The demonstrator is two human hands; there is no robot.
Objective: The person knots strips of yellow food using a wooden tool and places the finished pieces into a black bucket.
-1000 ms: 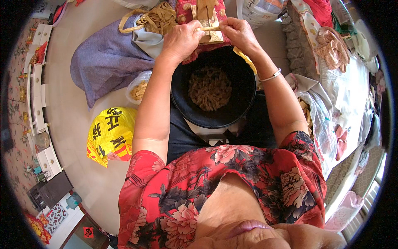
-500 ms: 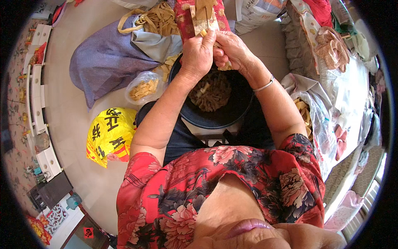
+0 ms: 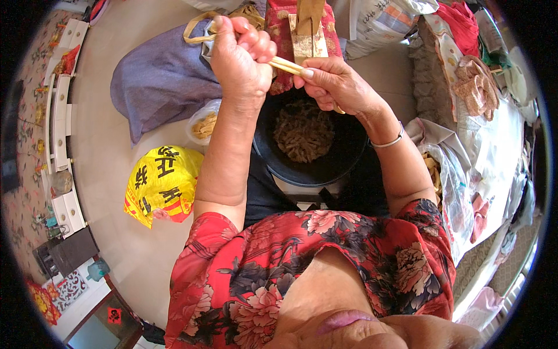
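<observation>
A pale yellow, bendy strip [image 3: 286,65] is stretched between my two hands over the near end of a red patterned cloth. My left hand [image 3: 241,61] is closed in a fist round it, and a tan loop [image 3: 190,32] curves out to the left beside that fist. Lower and to the right, my right hand [image 3: 337,84] pinches the strip, with a short end poking out beneath the fingers. Just beyond the right hand stands a wooden block [image 3: 302,46] with a slotted upright piece [image 3: 310,17]. Below lies a black basin [image 3: 343,160] holding grey-brown pieces [image 3: 303,134].
At the left rest a blue-grey cloth bundle [image 3: 163,81], a clear bag of tan pieces [image 3: 204,125] and a yellow plastic bag [image 3: 163,183]. A clear plastic bag [image 3: 456,180] stands at the right, beside a cloth-covered bed [image 3: 488,151]. A white sack [image 3: 381,26] is at the back.
My hands were close together at the block. Now the left has moved left and up, the right slightly right and down, with the strip drawn out between them.
</observation>
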